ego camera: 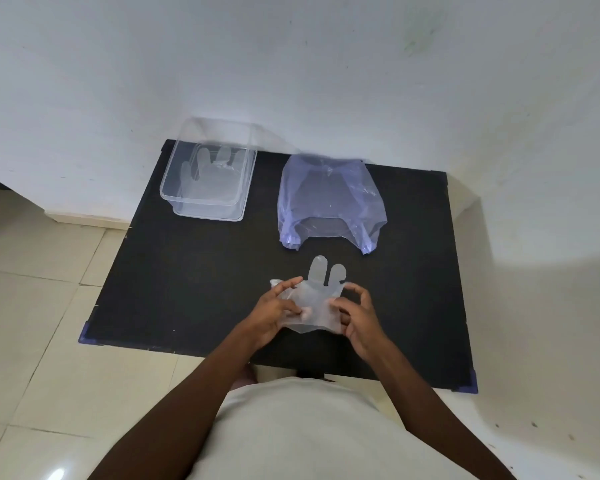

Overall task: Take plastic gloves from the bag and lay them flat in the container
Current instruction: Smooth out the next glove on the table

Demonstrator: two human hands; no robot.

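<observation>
A clear plastic glove [315, 299] is held over the front middle of the black table [187, 278], two of its fingers pointing away from me. My left hand [274, 311] pinches its left side and my right hand [359, 315] pinches its right side. A bluish transparent bag [331, 199] lies flattened at the back right of the table, its mouth towards me. At the back left stands a clear rectangular container [174, 194] with a glove [210, 171] lying flat inside it.
The table stands against a white wall [291, 64]. Pale floor tiles [32, 323] lie to the left and in front. My light shirt [302, 434] fills the lower middle of the view.
</observation>
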